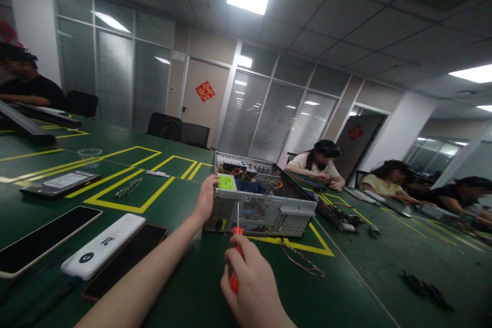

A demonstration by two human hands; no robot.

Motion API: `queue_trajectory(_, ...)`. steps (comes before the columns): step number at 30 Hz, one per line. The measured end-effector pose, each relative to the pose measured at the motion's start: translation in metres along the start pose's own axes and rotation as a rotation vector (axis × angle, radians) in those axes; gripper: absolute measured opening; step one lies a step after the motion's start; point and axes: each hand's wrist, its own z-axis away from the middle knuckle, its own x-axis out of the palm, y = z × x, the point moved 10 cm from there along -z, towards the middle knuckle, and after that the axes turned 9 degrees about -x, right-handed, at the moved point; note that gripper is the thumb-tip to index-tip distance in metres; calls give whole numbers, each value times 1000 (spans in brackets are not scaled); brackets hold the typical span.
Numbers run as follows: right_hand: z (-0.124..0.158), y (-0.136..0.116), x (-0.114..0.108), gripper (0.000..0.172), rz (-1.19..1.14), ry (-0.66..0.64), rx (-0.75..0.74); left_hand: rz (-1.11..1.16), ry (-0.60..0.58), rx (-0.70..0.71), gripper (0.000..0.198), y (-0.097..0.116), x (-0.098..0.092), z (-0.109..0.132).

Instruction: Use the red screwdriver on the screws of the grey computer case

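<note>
An open computer case (265,210) lies on the green table with its rear panel facing me and its wires showing inside. My left hand (207,197) grips the case's left rear corner, beside the power supply (226,182) with its yellow-green label. In my right hand (255,279) is a screwdriver (238,230) with a red handle, its fingers wrapped round it. The metal shaft points up at the rear panel, near the power supply's lower edge. Whether the tip touches a screw is too small to tell.
To the left lie a hard drive (59,183), a white power bank (103,246), two phones and a clear plastic cup (89,156). Eyeglasses (302,259) sit right of my right hand. A black cable (426,289) lies farther right. Several people work around the table.
</note>
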Motion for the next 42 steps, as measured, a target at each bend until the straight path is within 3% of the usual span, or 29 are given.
queue_trajectory(11, -1, 0, 6, 25, -45, -66, 28, -4, -2, -19, 53, 1, 0, 0)
queue_trajectory(17, -2, 3, -15, 33, 43, -65, 31, -1, 5, -16, 52, -1, -1, 0)
queue_trajectory(24, -1, 32, -40, 30, 180, -52, 173, 15, -7, -35, 54, -5, 1, 0)
queue_trajectory(31, 1, 47, -37, 29, 229, -156, 331, 12, 5, -28, 52, -4, 0, -1)
queue_trajectory(36, 4, 40, -38, 44, 187, -124, 270, 3, -3, -29, 49, -4, 0, -1)
queue_trajectory(42, 0, 40, -53, 31, 263, -25, 215, 5, -8, -26, 49, -3, 0, 0)
